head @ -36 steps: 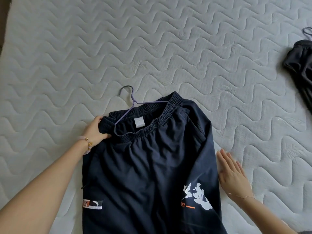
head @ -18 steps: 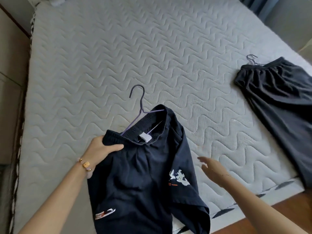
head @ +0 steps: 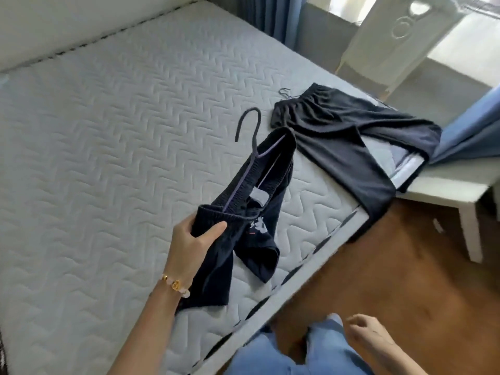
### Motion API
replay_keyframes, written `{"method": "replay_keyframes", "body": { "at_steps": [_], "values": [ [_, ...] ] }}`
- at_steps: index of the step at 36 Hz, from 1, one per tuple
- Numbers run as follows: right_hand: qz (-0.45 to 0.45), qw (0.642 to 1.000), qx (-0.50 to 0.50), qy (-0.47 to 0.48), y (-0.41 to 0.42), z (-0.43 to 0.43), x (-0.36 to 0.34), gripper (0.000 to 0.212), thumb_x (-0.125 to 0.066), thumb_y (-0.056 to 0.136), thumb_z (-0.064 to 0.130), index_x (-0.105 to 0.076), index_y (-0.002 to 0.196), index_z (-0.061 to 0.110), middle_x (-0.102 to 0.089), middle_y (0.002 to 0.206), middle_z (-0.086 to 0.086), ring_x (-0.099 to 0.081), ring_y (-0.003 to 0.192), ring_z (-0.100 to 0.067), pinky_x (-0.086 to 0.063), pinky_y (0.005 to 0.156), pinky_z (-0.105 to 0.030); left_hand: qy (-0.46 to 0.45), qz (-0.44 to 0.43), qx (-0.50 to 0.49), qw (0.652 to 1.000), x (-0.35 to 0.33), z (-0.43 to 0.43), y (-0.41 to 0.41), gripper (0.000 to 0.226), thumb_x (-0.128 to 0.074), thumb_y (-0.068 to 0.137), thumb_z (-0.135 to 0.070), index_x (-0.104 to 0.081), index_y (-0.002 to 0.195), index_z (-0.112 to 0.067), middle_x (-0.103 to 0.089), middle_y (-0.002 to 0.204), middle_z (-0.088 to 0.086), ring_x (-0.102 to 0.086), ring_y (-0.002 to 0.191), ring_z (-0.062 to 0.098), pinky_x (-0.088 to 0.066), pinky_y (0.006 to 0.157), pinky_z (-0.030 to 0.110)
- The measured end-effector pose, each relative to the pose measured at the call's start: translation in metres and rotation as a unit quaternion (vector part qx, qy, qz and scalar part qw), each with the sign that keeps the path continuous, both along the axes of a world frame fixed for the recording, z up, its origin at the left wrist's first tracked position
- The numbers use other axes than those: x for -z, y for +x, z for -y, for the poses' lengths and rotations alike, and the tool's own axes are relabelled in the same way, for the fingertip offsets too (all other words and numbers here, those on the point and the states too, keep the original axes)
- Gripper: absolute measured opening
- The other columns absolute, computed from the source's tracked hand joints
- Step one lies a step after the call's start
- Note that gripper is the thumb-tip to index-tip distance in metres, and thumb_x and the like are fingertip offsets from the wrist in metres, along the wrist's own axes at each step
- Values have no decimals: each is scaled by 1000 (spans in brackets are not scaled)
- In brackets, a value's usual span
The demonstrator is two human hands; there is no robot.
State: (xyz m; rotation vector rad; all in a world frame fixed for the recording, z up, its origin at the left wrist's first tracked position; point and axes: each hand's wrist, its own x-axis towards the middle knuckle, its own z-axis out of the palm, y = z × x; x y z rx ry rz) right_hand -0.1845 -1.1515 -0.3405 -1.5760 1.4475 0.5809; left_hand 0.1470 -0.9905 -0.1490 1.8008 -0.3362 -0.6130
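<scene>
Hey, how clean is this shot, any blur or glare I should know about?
Head view: daylight washes out the white furniture at top right. Head view: the right hand and the jeans along the bottom are smeared by motion blur. Head view: the left hand gripping the navy shorts is fairly sharp and evenly lit.

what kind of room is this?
Likely a bedroom: bare quilted mattress, blue curtain, dark trousers on a hanger lying on the mattress.
</scene>
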Motion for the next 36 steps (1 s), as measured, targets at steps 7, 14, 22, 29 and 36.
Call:
{"method": "replay_keyframes", "body": {
  "at_steps": [7,14,22,29,36],
  "values": [
    [31,982,184,37,-124,-9,11,17,-68,75,4,-76,62,11,-74,66,-2,-70,70,-14,-50,70,-24,16,128,55,990,-7,71,-66,19,-72,79,-11,-66,79,-29,-70,72,-12,-63,69,-4,-49,60,8],
    [63,976,207,34,-179,61,6,28,-58,81,-7,-71,58,3,-64,48,-6,-53,37,-9,-40,42,-16,18,266,-13,964,-17,147,-130,16,-72,79,-15,-57,77,-8,-60,68,-7,-56,61,-5,-43,55,3],
    [150,971,178,-58,-170,198,-15,34,-48,86,-2,-69,67,17,-69,67,-7,-63,65,-17,-38,54,-23,-1,257,-85,963,-20,213,-174,14,-70,81,-13,-58,84,-8,-58,74,3,-54,74,20,-42,67,22],
    [258,942,199,-78,-126,301,-43,33,-45,90,-2,-66,70,15,-64,62,-3,-60,54,-8,-46,54,-14,-11,196,-121,973,-3,266,-179,13,-71,80,-13,-59,86,-13,-58,73,-9,-56,76,20,-45,76,31],
    [257,946,196,-18,-114,375,-25,31,-43,91,-5,-64,74,10,-63,64,-7,-55,48,-8,-43,46,-12,10,155,-147,977,30,343,-170,16,-72,79,-12,-58,75,-19,-59,73,-7,-56,76,22,-43,74,33]
  ]
}}
